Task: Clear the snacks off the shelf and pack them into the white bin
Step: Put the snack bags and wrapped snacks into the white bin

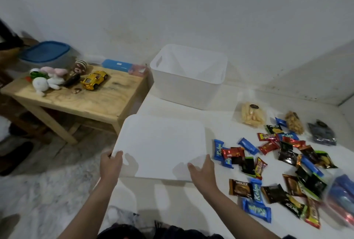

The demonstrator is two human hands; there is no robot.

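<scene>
A white bin (188, 78) stands open and empty at the back of the white shelf surface (172, 196), against the wall. In front of it I hold the flat white lid (161, 147) by its near edge. My left hand (111, 164) grips the lid's near-left corner, thumb on top. My right hand (203, 171) holds its near-right corner, thumb on top. Several small snack packets (283, 170) in blue, red, black and brown wrappers lie scattered to the right. Behind them lie clear bags of crackers (250, 116) and nuts (294, 125) and a dark bag (322, 133).
A low wooden table (92, 97) stands at the left with plush toys (47, 80), a yellow toy car (94, 80) and a blue case (116, 65). A blue-lidded container (45, 52) sits behind it. A clear bag of coloured items (342, 198) lies at the right edge.
</scene>
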